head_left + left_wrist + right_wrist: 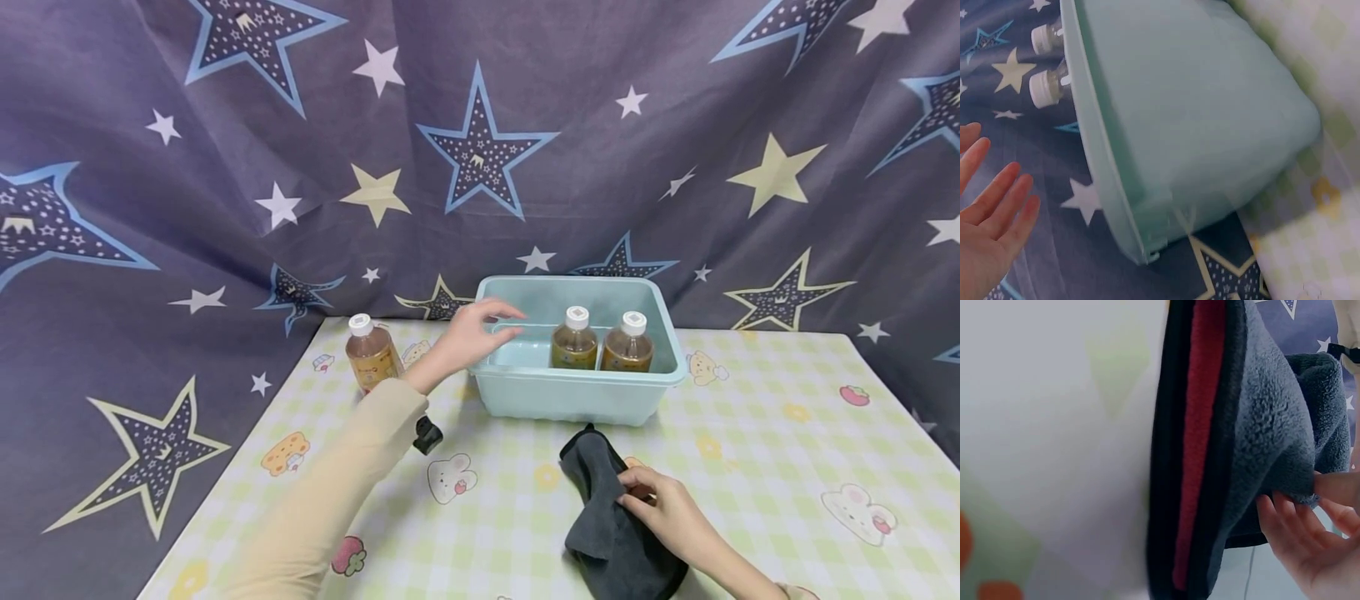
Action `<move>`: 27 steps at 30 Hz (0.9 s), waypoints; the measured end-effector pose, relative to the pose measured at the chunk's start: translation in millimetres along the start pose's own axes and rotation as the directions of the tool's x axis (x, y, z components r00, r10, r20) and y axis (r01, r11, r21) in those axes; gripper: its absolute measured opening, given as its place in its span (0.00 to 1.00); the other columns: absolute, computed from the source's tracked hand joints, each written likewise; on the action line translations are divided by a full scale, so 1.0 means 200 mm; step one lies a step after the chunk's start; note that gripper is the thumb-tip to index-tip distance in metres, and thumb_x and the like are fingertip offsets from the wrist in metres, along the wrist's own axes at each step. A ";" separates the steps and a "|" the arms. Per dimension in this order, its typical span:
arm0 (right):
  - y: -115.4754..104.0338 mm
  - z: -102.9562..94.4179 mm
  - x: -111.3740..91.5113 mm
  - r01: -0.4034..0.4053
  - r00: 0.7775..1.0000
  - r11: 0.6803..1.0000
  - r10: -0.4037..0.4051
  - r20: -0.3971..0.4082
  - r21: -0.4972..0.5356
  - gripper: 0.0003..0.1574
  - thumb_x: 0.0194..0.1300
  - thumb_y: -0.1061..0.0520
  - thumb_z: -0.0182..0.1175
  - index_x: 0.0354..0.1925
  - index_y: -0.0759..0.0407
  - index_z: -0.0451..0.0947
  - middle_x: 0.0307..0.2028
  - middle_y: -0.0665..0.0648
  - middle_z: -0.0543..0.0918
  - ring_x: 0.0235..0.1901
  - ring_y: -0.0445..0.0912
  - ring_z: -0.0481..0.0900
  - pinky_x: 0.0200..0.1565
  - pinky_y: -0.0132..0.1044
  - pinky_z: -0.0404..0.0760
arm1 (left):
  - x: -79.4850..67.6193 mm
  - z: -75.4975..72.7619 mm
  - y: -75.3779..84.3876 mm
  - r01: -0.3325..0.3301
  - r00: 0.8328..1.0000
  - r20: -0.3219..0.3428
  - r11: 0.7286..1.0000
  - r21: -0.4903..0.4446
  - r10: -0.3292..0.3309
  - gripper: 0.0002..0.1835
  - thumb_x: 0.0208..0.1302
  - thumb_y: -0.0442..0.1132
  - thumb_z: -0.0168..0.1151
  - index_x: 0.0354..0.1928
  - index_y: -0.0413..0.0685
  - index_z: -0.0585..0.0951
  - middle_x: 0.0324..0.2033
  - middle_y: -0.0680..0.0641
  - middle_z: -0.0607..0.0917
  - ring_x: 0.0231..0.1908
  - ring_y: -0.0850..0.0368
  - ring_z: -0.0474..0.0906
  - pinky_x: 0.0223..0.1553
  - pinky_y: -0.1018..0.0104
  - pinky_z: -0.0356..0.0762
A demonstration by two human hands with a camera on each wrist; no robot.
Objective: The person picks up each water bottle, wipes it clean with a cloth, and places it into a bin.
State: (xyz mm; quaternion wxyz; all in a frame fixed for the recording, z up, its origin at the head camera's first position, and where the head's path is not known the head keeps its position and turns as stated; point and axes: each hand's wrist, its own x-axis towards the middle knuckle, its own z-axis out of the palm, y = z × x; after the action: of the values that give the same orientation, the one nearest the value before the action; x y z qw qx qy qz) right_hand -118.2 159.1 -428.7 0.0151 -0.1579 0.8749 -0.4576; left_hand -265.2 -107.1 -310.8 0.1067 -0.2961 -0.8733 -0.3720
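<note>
A pale blue plastic bin (570,396) stands at the back of the table. Two bottles with white caps, one nearer the middle (574,343) and one to its right (628,348), are inside its right half. Over the bin's left rim my left hand (471,333) hovers, fingers spread and holding nothing; the left wrist view shows the same hand (994,219) apart from the bin. In front of the bin, my right hand (663,508) pinches a dark grey cloth (611,533) between thumb and fingers. The right wrist view reveals a red strip on the cloth (1272,412).
A third bottle (372,354) with a white cap and yellow label stands at the table's back left, behind my left forearm. A checked tablecloth (780,450) with cartoon prints covers the table. Behind it hangs a dark curtain (600,183) with stars.
</note>
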 end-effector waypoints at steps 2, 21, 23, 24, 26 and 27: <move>0.00 0.00 0.00 -0.001 1.000 1.000 0.001 0.002 -0.004 0.08 0.53 0.66 0.60 0.35 0.64 0.76 0.30 0.53 0.78 0.27 0.37 0.75 0.28 0.29 0.76 | -0.02 -0.04 -0.01 -0.008 1.000 -0.017 1.000 0.007 0.008 0.10 0.56 0.37 0.60 0.40 0.45 0.81 0.41 0.48 0.80 0.44 0.54 0.75 0.46 0.62 0.73; -0.02 -0.03 0.01 -0.023 1.000 0.999 0.023 -0.002 -0.032 0.09 0.53 0.68 0.59 0.36 0.63 0.77 0.30 0.53 0.79 0.28 0.37 0.75 0.30 0.32 0.77 | -0.22 -0.33 -0.15 0.115 0.981 -0.159 0.993 0.032 -0.108 0.11 0.56 0.38 0.60 0.42 0.46 0.80 0.41 0.47 0.80 0.46 0.52 0.74 0.50 0.59 0.70; -0.02 -0.03 0.01 -0.023 1.000 0.999 0.023 -0.001 -0.030 0.09 0.53 0.68 0.60 0.36 0.63 0.77 0.31 0.53 0.79 0.28 0.37 0.75 0.31 0.32 0.78 | -0.24 -0.36 -0.16 0.128 0.979 -0.164 0.991 0.030 -0.121 0.11 0.56 0.38 0.60 0.42 0.46 0.80 0.41 0.47 0.80 0.45 0.52 0.74 0.50 0.59 0.70; -0.02 -0.03 0.01 -0.021 1.000 0.999 0.021 0.001 -0.029 0.09 0.53 0.68 0.60 0.36 0.63 0.77 0.31 0.53 0.79 0.28 0.37 0.75 0.30 0.32 0.77 | -0.25 -0.37 -0.17 0.133 0.978 -0.166 0.991 0.034 -0.126 0.11 0.56 0.39 0.60 0.42 0.46 0.80 0.42 0.47 0.79 0.45 0.52 0.74 0.50 0.59 0.70; -0.01 -0.03 0.01 -0.018 1.000 0.999 0.018 0.003 -0.026 0.09 0.53 0.67 0.60 0.36 0.62 0.77 0.31 0.54 0.79 0.28 0.37 0.75 0.30 0.31 0.77 | -0.27 -0.39 -0.19 0.140 0.976 -0.175 0.989 0.048 -0.130 0.11 0.57 0.40 0.60 0.42 0.47 0.80 0.42 0.48 0.79 0.45 0.53 0.74 0.49 0.59 0.70; -0.01 -0.03 0.01 -0.017 1.000 1.000 0.017 0.004 -0.026 0.09 0.53 0.67 0.60 0.36 0.63 0.77 0.32 0.54 0.79 0.28 0.37 0.75 0.30 0.31 0.77 | -0.28 -0.40 -0.20 0.143 0.975 -0.181 0.988 0.048 -0.132 0.12 0.57 0.40 0.60 0.43 0.47 0.80 0.42 0.48 0.79 0.45 0.52 0.74 0.49 0.59 0.71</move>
State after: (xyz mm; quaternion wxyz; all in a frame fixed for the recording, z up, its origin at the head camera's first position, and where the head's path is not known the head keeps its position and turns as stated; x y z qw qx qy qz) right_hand -119.6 161.9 -423.4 0.0187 -0.1518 0.8820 -0.4458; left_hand -246.5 -211.2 -301.4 0.1670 -0.1971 -0.8897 -0.3765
